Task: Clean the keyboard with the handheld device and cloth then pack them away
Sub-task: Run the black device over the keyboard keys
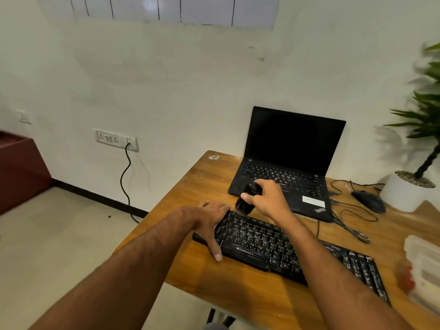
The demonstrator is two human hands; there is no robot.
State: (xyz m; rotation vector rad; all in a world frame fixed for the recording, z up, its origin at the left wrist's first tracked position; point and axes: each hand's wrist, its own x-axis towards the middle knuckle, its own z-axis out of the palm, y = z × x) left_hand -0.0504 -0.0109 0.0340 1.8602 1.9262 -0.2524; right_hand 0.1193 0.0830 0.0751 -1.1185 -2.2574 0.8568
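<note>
The black Zebronics keyboard (292, 253) lies slantwise on the wooden counter (238, 289), its keys flat and glossy with white legends. The left hand (209, 220) rests on its left end, fingers straight and thumb down the near edge, steadying it. The right hand (266, 198) grips a small black handheld device (247, 198), fingers curled round its rounded body, the squarish lower end touching or just above the keyboard's far left corner. I judge that the device-cleaning step is in hand, near its start; the next move calls for drawing the device along the key rows while the left hand holds the board still. No cloth is clearly seen. Behind stand an open ThinkPad laptop (285, 163), a mouse (369, 200) and a potted plant (409, 186); a translucent plastic container (426, 270) sits at the right edge.
</note>
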